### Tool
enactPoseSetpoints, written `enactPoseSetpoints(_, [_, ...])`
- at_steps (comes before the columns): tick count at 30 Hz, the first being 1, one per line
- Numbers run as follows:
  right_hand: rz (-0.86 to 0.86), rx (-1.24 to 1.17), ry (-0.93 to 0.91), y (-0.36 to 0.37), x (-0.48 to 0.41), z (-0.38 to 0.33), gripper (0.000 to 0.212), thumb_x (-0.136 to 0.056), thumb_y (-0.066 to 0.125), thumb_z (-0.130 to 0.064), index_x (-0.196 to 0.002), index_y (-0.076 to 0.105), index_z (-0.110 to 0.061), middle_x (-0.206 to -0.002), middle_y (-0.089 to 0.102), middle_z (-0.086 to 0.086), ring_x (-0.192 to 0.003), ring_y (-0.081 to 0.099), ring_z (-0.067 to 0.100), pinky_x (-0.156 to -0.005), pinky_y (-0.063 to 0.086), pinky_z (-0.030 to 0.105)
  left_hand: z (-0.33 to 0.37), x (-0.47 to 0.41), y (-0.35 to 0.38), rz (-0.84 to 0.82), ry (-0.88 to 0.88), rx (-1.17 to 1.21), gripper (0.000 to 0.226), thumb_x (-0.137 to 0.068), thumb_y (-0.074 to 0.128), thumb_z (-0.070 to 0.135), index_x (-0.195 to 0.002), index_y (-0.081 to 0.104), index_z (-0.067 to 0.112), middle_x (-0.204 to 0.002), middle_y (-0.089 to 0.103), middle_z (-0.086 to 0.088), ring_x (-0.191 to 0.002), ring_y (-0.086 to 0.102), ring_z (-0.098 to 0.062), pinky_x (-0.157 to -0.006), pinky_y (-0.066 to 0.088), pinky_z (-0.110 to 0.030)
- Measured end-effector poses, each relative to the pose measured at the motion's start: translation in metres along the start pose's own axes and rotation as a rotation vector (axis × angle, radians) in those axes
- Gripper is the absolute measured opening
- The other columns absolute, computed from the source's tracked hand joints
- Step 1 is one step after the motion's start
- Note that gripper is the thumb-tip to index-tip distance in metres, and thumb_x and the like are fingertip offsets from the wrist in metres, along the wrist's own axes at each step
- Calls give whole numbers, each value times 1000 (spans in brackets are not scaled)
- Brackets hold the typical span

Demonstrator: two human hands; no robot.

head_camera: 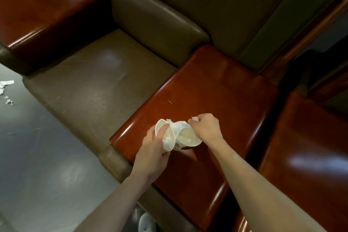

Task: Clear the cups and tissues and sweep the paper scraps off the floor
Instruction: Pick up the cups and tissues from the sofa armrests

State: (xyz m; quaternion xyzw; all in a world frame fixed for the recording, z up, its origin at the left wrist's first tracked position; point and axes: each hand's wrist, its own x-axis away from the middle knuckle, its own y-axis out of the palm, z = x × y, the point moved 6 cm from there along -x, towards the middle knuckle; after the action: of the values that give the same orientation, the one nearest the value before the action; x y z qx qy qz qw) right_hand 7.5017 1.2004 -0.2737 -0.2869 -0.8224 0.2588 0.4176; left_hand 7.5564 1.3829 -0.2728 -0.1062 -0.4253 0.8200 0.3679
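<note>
Two white paper cups sit side by side over a glossy red-brown wooden side table. My left hand grips the left cup, thumb inside its rim; crumpled tissue lies in it. The right cup also holds white tissue, which bulges between the two rims. My right hand pinches a piece of tissue at the right cup's far rim. White paper scraps lie on the grey floor at the far left.
A brown leather seat with a cushion stands left of the table. More red-brown wooden surfaces lie at top left and at right. A white shoe shows at the bottom on the grey floor.
</note>
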Motion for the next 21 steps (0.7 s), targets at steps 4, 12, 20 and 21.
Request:
enactPoseSetpoints(4, [-88,-219,112,11,-13,-9,25,-85,71,-21,-71,60,-3,-61,54,0,-49,52,13,-56,52,29,-9,-5,-6,-42,-36,-33,90,-78,74,22,-142,15,42,-143,22,2,-125,37,-19,-85,53,-32])
enactPoseSetpoints(12, [-236,-111,204,49,-13,-28,25,-83,72,-15,-66,54,-13,-67,58,1,-44,56,7,-41,49,19,-14,6,6,-134,5,17,92,-69,73,54,-132,8,67,-156,-11,9,-144,7,-19,-104,40,-43])
enactPoseSetpoints(20, [-178,-123,-38,40,-26,-57,4,-84,69,-14,-88,71,-14,-90,71,4,-77,67,15,-77,58,30,-22,12,-7,26,-13,87,45,-80,65,44,-122,49,48,-153,17,6,-139,24,-15,-103,42,-34])
enactPoseSetpoints(21, [-141,-148,-99,37,-28,-60,9,-86,67,-15,-94,71,-16,-97,70,2,-86,66,15,-81,56,29,-28,15,-12,43,-37,80,46,-80,67,42,-123,52,45,-153,19,3,-139,26,-18,-103,42,-35])
